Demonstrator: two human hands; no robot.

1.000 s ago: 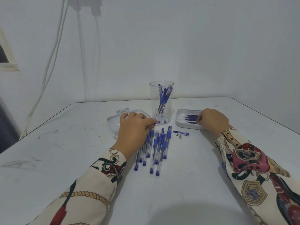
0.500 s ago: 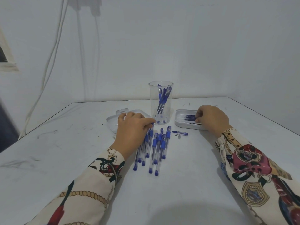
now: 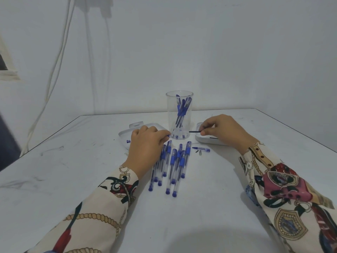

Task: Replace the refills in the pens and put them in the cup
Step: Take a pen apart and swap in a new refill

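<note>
**Refill in my right hand, pens under my left**

Head view: I look down at a white table (image 3: 182,225), both my patterned sleeves reaching in from the bottom corners.

My right hand (image 3: 224,130) hovers over the near edge of the right-hand white tray (image 3: 202,140). Thumb and forefinger pinch a thin dark refill (image 3: 194,131), which sticks out level to the left, its free end pointing toward the cup. One more dark refill lies in that tray, mostly hidden by my hand.

My left hand (image 3: 147,145) rests palm down on the upper ends of the loose pens (image 3: 173,165), fingers curled forward. The fingertips seem to close on a pen near the cup's base, though I cannot tell exactly what they grip. The pens lie side by side in a bunch on the table, blue caps toward me.

The clear cup (image 3: 179,115) stands upright between the two trays, several blue pens leaning inside it. The left tray (image 3: 124,136) sits behind my left hand, a small blue piece in it. A short blue pen part (image 3: 201,149) lies on the table just right of the bunch, near the right tray, with a tiny metal tip beside it.
</note>
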